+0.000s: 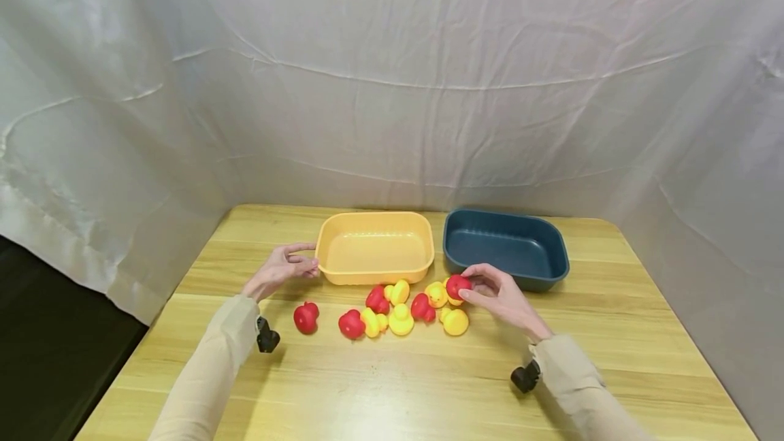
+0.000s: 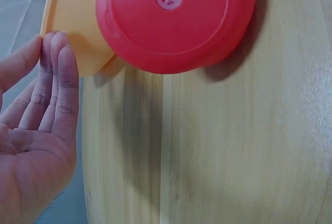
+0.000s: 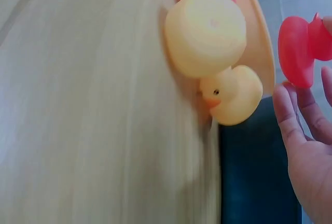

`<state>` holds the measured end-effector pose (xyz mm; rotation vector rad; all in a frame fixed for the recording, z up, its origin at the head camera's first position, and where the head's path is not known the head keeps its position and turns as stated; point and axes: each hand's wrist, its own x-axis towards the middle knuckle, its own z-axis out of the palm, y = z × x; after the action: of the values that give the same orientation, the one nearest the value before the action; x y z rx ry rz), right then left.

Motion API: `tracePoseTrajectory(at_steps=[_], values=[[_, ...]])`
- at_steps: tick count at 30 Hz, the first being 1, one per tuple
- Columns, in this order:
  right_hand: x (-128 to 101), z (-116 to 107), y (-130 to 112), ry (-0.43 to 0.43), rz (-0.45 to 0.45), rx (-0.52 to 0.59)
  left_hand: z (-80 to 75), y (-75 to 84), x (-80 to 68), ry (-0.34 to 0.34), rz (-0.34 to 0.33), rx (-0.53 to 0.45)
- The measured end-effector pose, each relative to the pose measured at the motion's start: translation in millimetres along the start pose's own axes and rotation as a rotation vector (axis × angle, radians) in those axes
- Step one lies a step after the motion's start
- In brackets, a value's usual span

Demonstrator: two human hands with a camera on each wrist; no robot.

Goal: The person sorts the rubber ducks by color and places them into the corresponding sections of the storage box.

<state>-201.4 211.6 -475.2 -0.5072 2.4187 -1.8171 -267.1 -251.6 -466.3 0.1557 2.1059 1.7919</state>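
Note:
In the head view my left hand (image 1: 282, 271) is at the left end of a yellow plastic basin (image 1: 375, 278). Its thumb and fingertips pinch the rim, as the left wrist view shows. A red rubber duck (image 1: 305, 318) lies near that hand; its round base faces the left wrist camera. My right hand (image 1: 505, 299) holds another red rubber duck (image 3: 295, 50) between thumb and fingers, just in front of the dark blue basin (image 1: 554, 271). Below and beside it lie yellow rubber ducks (image 1: 455, 322), one with its orange beak showing in the right wrist view.
Several more red and yellow ducks (image 1: 401, 320) lie in a loose row on the wooden table (image 1: 380, 386), in front of the yellow basin. The two basins stand side by side at the back. Pale cloth (image 1: 392, 121) hangs behind and at both sides.

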Motion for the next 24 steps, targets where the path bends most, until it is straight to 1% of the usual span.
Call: tracePoseTrajectory(at_steps=[11, 18, 24], values=[[17, 20, -5, 0.055, -0.024, 0.007, 2.3, 2.0, -1.8, 0.020, -0.005, 0.006], [35, 36, -14, 0.078, -0.030, 0.006, 4.2, 1.6, -0.3, 0.039, -0.013, -0.006], [50, 53, -23, 0.083, -0.015, -0.017, 3.9, 0.7, -0.6, 0.038, -0.006, -0.013]])
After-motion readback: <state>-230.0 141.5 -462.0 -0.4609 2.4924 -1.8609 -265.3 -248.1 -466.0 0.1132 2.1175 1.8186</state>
